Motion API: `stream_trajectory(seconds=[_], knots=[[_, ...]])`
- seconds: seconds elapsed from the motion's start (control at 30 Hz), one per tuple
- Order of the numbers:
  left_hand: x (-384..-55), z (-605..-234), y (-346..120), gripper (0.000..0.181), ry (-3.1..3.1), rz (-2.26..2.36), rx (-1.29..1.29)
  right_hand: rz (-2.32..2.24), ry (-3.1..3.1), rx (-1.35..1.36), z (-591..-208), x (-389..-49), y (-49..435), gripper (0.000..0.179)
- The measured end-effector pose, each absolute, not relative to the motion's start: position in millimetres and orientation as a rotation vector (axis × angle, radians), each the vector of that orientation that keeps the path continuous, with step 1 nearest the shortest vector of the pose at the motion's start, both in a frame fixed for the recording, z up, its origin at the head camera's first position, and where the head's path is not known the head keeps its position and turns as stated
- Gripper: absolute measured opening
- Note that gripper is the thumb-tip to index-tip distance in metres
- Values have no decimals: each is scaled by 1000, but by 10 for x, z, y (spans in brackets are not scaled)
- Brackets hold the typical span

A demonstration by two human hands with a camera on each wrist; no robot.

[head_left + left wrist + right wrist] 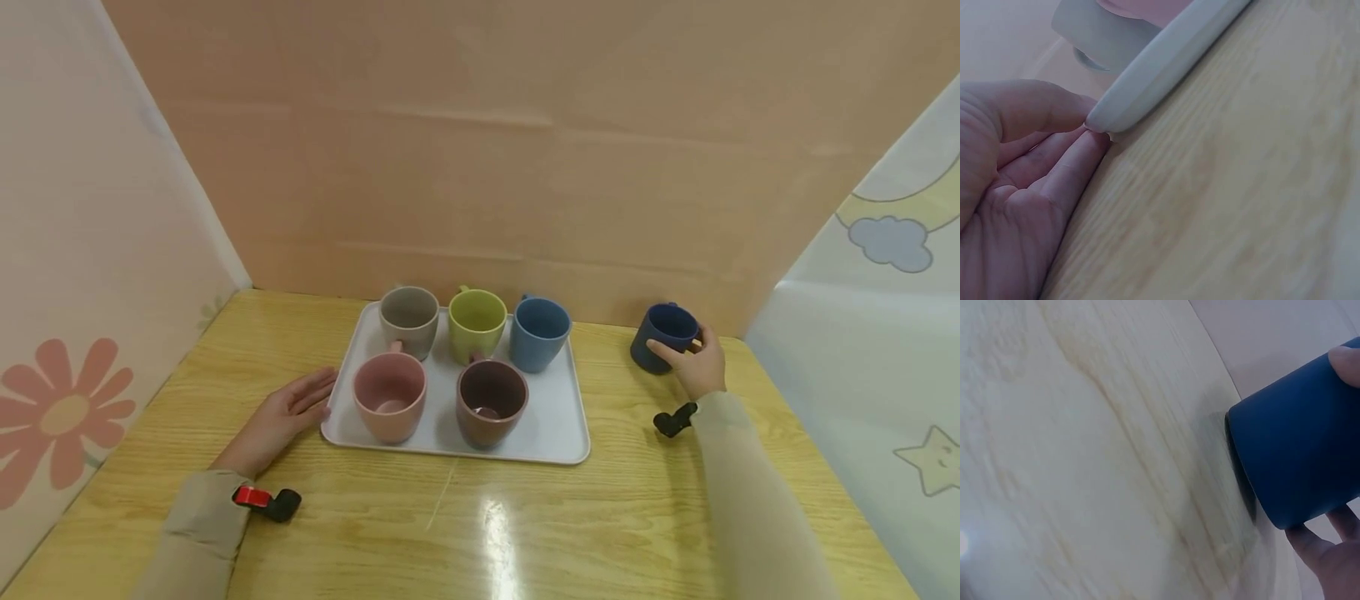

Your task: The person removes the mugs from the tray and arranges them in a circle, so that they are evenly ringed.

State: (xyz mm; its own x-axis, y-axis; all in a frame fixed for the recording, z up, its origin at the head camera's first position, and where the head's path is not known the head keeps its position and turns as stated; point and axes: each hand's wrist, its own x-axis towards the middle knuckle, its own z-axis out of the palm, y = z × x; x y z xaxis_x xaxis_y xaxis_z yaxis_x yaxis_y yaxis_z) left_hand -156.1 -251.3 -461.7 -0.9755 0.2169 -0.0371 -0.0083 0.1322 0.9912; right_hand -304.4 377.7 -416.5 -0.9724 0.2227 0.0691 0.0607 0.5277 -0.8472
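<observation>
On the right side of the table, a navy blue mug (663, 333) is gripped by my right hand (699, 363), the thumb on its near side and the fingers round its right side. The right wrist view shows the mug (1300, 437) with its base close to the wood. My left hand (288, 410) is at the left edge of a white tray (555, 433); in the left wrist view, thumb and fingertips pinch the tray's rim (1147, 78). The tray carries a pink mug (390, 398) and a brown mug (491, 404) in front, nearest my body.
Behind them on the tray stand a grey mug (409, 321), a green mug (477, 325) and a blue mug (540, 333). The wooden table (375, 533) ends at a tan backdrop (525, 167), with printed side panels left and right.
</observation>
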Motion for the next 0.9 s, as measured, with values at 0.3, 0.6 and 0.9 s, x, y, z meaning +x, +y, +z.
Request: stream_trajectory(seconds=[0.3, 0.6, 0.9], knots=[[-1541, -4612, -2496, 69, 2249, 1927, 190, 1474, -2600, -246, -4200, -2995, 3833, 99], [-1550, -4631, -2507, 69, 2249, 1938, 208, 1463, -2722, -139, -4113, -2990, 3877, 106], [-1557, -4615, -2512, 69, 2249, 1955, 244, 1450, -2477, -339, -3991, -2842, 3609, 91]])
